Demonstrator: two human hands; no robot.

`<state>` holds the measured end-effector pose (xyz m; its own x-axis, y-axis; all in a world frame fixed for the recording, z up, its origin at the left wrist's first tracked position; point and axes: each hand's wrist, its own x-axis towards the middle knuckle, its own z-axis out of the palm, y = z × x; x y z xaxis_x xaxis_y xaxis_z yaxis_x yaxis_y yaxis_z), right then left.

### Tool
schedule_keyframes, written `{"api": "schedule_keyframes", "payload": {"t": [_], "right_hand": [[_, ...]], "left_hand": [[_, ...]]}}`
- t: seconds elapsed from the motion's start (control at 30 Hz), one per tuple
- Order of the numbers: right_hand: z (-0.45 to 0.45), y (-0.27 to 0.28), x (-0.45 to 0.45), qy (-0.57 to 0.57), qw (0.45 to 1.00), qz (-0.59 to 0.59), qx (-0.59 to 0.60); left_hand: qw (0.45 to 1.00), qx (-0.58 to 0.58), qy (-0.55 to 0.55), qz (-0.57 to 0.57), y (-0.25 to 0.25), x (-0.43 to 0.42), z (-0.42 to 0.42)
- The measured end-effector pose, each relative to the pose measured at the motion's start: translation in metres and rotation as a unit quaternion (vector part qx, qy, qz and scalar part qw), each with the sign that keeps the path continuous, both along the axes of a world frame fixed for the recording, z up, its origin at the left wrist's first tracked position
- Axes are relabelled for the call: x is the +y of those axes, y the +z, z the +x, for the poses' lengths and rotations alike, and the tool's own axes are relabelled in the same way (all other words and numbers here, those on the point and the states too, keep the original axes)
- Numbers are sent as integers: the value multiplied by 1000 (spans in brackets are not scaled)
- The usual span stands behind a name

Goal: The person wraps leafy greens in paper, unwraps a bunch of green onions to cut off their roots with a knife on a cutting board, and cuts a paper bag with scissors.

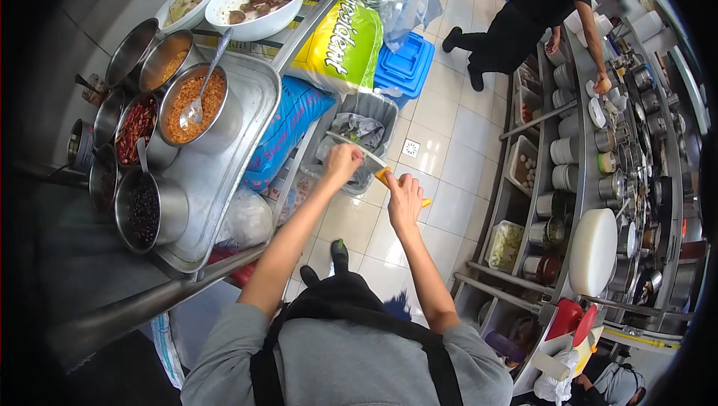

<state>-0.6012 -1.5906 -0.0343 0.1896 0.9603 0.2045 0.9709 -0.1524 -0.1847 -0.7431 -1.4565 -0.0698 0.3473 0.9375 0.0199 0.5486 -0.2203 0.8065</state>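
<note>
My right hand (405, 200) is wrapped round the yellow handle of a kitchen knife (376, 166). The knife's pale blade points up and left, over a grey bin (387, 118). Close against the blade, my left hand (342, 164) has its fingers curled in a pinch; what they hold, if anything, is too small to make out. A dark plastic liner and some green scraps (368, 133) show inside the bin.
Left, a metal tray (243, 118) carries steel pots of dried chillies and other ingredients. A yellow-green sack (340, 47) and blue tub (405, 65) stand beyond the bin. Crowded shelves (535, 204) line the right, where a person in black (516, 24) reaches over the counter.
</note>
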Motion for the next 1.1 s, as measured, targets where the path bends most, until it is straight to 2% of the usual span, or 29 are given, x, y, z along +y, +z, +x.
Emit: {"api": "schedule_keyframes", "payload": {"t": [0.07,0.17,0.4,0.5,0.6,0.7,0.8,0.83,0.87,0.9,0.93,0.97,1.0,1.03,1.07,1.1], "right_hand": [[-1,1,6,15,1000,10,-13],[-3,1,6,28,999,17,-22],[5,10,-11,19,999,27,-7],[12,12,-22,6,1000,20,-4],[21,8,-33,-16,1000,-5,-10],[32,7,-40,-34,999,-34,-5],[40,-10,-41,-45,997,-65,25],[42,-16,-42,-44,997,-55,45],[42,-19,-41,-41,995,-34,80],[40,-24,-41,-30,992,-17,119],[44,-38,-39,-37,985,-39,167],[47,-52,-36,-41,974,-69,212],[50,-62,-36,-14,969,-52,242],[52,-69,-36,9,961,-37,273],[56,-69,-35,-6,939,-105,327],[57,-66,-35,-26,912,-172,373]], "left_hand": [[999,5,-3,-34,18,-13,8],[996,55,-4,75,2,-18,12],[993,31,62,93,-26,12,4],[982,64,90,151,-46,43,-7],[978,132,126,99,-41,66,-18],[968,232,88,31,-33,82,-22],[945,319,70,25,-29,83,-20],[947,319,30,29,-13,77,-20],[935,306,82,156,-31,72,-15],[956,209,137,156,-27,68,-7],[968,129,126,175,-10,51,-7],[957,98,129,239,-8,33,-4],[973,144,19,181,40,-1,-17],[988,56,-59,135,50,-25,-27],[988,1,-129,83,44,-47,-35],[974,70,-210,50,52,-75,-51]]}}
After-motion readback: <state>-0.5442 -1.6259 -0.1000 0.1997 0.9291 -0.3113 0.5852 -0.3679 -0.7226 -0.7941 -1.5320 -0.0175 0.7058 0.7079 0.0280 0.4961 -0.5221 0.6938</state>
